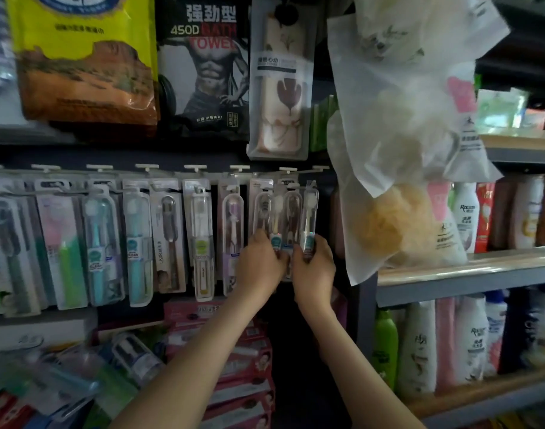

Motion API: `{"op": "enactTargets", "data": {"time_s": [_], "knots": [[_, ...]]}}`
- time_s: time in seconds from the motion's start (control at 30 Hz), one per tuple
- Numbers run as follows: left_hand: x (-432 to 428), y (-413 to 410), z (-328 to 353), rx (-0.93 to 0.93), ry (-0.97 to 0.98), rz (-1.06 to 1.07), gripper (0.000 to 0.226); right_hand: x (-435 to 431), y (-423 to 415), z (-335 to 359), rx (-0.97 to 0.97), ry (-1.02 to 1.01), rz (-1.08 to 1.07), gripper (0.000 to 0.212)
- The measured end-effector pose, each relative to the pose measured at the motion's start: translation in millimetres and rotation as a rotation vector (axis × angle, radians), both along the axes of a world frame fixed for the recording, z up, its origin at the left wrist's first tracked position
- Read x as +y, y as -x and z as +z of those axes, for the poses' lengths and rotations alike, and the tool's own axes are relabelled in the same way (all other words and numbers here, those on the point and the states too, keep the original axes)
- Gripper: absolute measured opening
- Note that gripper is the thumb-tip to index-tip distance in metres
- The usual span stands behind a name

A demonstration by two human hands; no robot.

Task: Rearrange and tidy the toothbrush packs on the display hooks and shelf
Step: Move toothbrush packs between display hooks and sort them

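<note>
A row of toothbrush packs point(135, 239) hangs from white display hooks point(196, 167) across the middle of the wall. At the row's right end hang a brown-brush pack point(263, 212) and a clear pack with a white brush point(308, 218). My left hand point(258, 264) grips the bottom of the brown-brush pack. My right hand point(314, 267) pinches the lower end of the clear pack, its thumb over the front. Both packs hang upright. Loose toothbrush packs point(79, 376) lie in a heap on the shelf at lower left.
Towel packs point(203, 66) hang above the row. A frosted bag with a bath sponge point(398, 150) hangs just right of my hands. Bottles point(466, 218) fill wooden shelves point(469, 267) at right. Pink boxes point(243, 366) are stacked under my forearms.
</note>
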State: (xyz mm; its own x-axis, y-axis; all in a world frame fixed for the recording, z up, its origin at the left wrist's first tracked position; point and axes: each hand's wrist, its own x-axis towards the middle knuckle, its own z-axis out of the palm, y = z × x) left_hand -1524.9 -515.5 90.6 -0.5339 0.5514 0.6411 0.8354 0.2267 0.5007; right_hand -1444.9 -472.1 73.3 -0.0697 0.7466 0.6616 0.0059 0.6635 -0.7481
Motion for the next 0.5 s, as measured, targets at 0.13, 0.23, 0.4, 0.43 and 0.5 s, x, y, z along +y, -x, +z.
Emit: {"op": "enactTargets", "data": {"time_s": [0.13,0.23,0.4,0.43,0.5], "knots": [[-18.8,-12.4,2.9,0.04,0.007,0.008,0.033,-14.5,-13.4,4.1,0.075,0.021,0.019,0.019],[-31.4,-21.7,7.3,0.008,0.003,-0.013,0.029,-22.6,-20.5,9.2,0.068,0.046,0.038,0.022],[-47.6,-33.5,21.7,0.038,-0.005,-0.045,0.031,-38.0,-29.5,18.2,0.064,0.017,0.078,0.014],[-50.9,-34.1,23.6,0.049,0.005,-0.04,0.031,-39.8,-29.3,19.1,0.055,-0.009,0.082,0.016],[-58.6,-33.1,24.2,0.043,0.021,-0.042,0.032,-41.1,-28.5,17.7,0.018,-0.014,0.098,0.021]]}}
